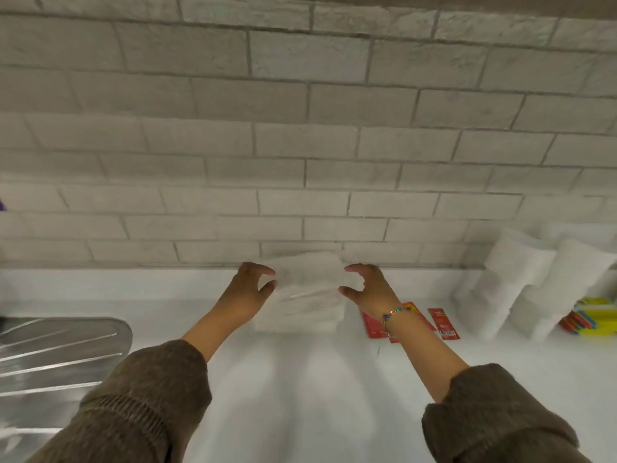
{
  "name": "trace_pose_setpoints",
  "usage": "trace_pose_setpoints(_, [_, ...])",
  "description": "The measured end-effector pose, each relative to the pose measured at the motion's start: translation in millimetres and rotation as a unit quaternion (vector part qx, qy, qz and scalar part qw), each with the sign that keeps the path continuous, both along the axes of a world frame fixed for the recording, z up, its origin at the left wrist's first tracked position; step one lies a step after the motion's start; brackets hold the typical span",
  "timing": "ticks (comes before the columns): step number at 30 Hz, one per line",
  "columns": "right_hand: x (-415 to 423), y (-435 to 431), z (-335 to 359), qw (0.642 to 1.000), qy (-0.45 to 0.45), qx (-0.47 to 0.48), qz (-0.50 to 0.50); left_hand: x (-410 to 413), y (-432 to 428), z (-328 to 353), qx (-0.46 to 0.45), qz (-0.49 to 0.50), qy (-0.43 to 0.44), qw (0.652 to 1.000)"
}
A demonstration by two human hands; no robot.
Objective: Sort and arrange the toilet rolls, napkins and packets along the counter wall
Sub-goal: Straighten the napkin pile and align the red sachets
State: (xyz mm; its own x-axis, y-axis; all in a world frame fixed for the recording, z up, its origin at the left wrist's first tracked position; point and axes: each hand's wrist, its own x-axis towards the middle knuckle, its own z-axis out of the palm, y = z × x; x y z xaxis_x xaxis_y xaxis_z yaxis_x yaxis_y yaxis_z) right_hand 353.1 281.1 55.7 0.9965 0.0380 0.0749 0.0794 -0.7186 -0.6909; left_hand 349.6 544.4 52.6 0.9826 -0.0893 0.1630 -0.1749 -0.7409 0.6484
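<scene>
A: What's nearest us?

B: Two brown sleeves (147,406) over the white desk (293,396); left of the napkin stack (307,292), a steel draining board (56,355).

A: And the hands?

B: The left hand (247,292) and right hand (367,289) flank the napkin stack, fingers curled and half open; whether they touch or grip it, I cannot tell, it's blurred.

A: What's beside the stack?

B: Just right of it, red packets (444,324) lie flat, partly under the right wrist with its beaded bracelet (397,312); further right, toilet rolls (521,282) lean near the brick wall (300,145); yellow packets (594,315) beside those; the stack itself sits against the wall.
</scene>
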Motion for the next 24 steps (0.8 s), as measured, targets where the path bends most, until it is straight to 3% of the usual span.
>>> trace_pose_setpoints(9, [35,19,4,0.996,0.026,-0.032,-0.073,46,40,-12,0.011,-0.031,0.047,0.998])
trace_pose_setpoints(15, [52,21,-10,0.997,0.027,-0.063,-0.037,60,42,-25,-0.016,-0.002,0.089,0.996])
trace_pose_setpoints(24, [72,39,-25,0.991,0.090,0.018,-0.097,78,16,-28,-0.116,0.081,0.125,0.982])
